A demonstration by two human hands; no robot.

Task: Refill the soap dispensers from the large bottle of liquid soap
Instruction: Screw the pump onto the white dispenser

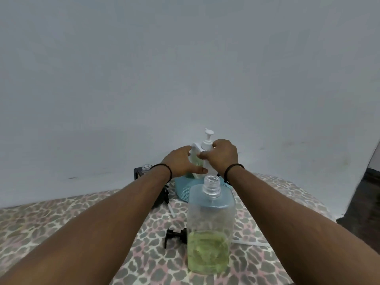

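A clear square dispenser bottle (210, 227) stands open-necked near me, about a third full of yellow-green soap. Its black pump head (176, 237) lies on the cloth to its left. Farther back a large white pump bottle (206, 149) with green soap stands on a blue tray (185, 187). My left hand (183, 161) wraps its left side and front. My right hand (223, 156) grips it at the shoulder just below the white pump. Behind my left wrist another clear open neck (146, 168) shows on a black-labelled bottle.
Everything rests on a table under a leopard-print cloth (61, 219), set against a plain pale wall. A second black pump (163, 197) with a white tube lies beside my left forearm. A dark gap (364, 202) opens at the right edge.
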